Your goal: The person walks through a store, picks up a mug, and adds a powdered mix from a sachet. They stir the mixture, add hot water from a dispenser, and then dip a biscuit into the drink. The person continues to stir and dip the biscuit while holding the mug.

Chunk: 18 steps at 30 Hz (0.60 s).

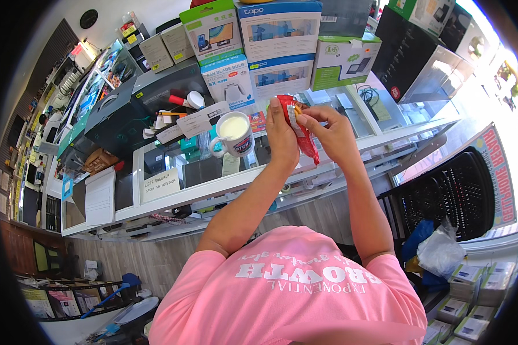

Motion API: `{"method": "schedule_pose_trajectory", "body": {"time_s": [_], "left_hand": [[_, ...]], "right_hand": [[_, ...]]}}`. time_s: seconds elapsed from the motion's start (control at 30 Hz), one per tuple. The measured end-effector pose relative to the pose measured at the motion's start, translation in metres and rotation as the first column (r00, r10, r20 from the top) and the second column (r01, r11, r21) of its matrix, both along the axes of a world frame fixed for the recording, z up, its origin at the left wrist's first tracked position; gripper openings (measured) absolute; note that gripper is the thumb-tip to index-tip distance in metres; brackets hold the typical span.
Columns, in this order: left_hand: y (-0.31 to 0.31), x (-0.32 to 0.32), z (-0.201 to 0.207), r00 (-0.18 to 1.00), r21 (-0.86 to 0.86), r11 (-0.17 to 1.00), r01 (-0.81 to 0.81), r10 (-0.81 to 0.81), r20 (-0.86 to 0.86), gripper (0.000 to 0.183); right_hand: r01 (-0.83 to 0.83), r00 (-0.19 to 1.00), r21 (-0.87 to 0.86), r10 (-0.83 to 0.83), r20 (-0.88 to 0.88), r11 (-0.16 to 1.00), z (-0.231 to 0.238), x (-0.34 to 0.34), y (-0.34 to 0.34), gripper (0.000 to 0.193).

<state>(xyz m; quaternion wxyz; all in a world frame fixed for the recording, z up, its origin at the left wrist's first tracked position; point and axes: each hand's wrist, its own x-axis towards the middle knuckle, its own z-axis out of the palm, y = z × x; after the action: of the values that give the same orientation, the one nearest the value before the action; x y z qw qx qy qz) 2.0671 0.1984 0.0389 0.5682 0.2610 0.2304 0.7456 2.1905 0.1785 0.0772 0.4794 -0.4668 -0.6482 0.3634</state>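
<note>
Above the glass counter, my left hand is closed around a shiny red snack packet, which stands upright with its lower end hanging free. My right hand pinches at the packet's upper edge with thumb and fingers. A small yellow-orange bit shows there; whether it is food or part of the wrapper I cannot tell. Left of my left hand, a white printed mug filled with a pale, milky drink stands on the counter, its handle toward the left.
Boxed goods, among them a blue-and-white box and a green-and-white box, line the counter's far side. A handwritten card and a white notebook lie left. A black chair stands at right, near a plastic bag.
</note>
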Motion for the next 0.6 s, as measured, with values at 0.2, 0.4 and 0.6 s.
{"method": "schedule_pose_trajectory", "body": {"time_s": [0.2,0.4,0.6], "left_hand": [[0.007,0.005,-0.001,0.998,0.002,1.0,0.005,-0.005,0.064,0.04],[0.017,0.005,-0.017,0.996,-0.075,0.996,0.05,-0.045,0.074,0.039],[0.024,0.002,-0.026,0.993,-0.19,0.982,0.0,0.023,0.117,0.039]], "right_hand": [[0.107,0.988,0.101,-0.117,0.101,0.989,0.003,-0.003,0.011,0.03],[0.093,0.967,0.146,-0.124,0.223,0.985,-0.019,0.003,0.038,0.033],[0.112,0.993,-0.055,-0.109,0.051,0.992,-0.026,0.003,0.047,0.038]]}}
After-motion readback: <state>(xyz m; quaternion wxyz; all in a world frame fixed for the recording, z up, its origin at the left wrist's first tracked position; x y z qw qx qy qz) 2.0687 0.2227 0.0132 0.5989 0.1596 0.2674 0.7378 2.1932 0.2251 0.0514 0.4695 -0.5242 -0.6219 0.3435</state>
